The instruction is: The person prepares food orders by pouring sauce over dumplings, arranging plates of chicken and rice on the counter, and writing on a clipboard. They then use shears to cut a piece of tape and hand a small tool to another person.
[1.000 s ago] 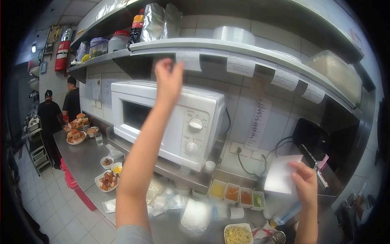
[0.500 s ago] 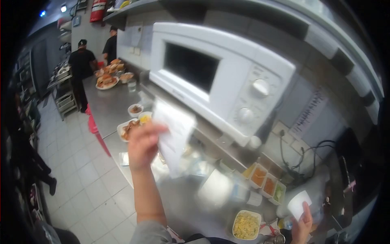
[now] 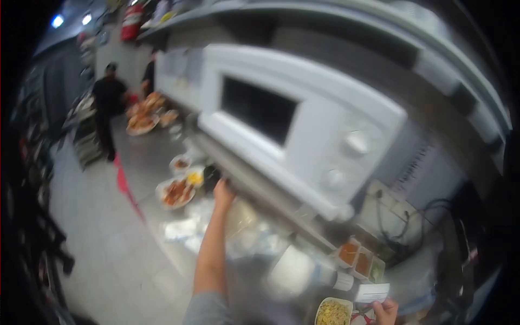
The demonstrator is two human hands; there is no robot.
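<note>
My left hand (image 3: 223, 194) reaches forward to the back of the counter, right beside a small black object (image 3: 210, 177). Blur smears its fingers, so I cannot make out whether they grip that object. Low on the right, my right hand (image 3: 385, 311) pinches a white paper slip (image 3: 372, 293) with faint lines on it. A container of chopped yellow-green food (image 3: 333, 312) stands just left of that hand. Left of my left hand are a plate of reddish-brown food (image 3: 177, 193) and a small bowl of yellow food (image 3: 195, 177).
A white microwave (image 3: 319, 135) sits above the counter. Small tubs of orange sauce (image 3: 348, 252), a white rounded item (image 3: 291, 271) and clear plastic bags (image 3: 200, 216) lie along it. Farther off, a person in black (image 3: 108, 89) stands by heaped food (image 3: 143, 116).
My left hand has moved forward and no longer shows the white paper it held up. My right hand with its slip has shifted left and down; the camera view has tilted.
</note>
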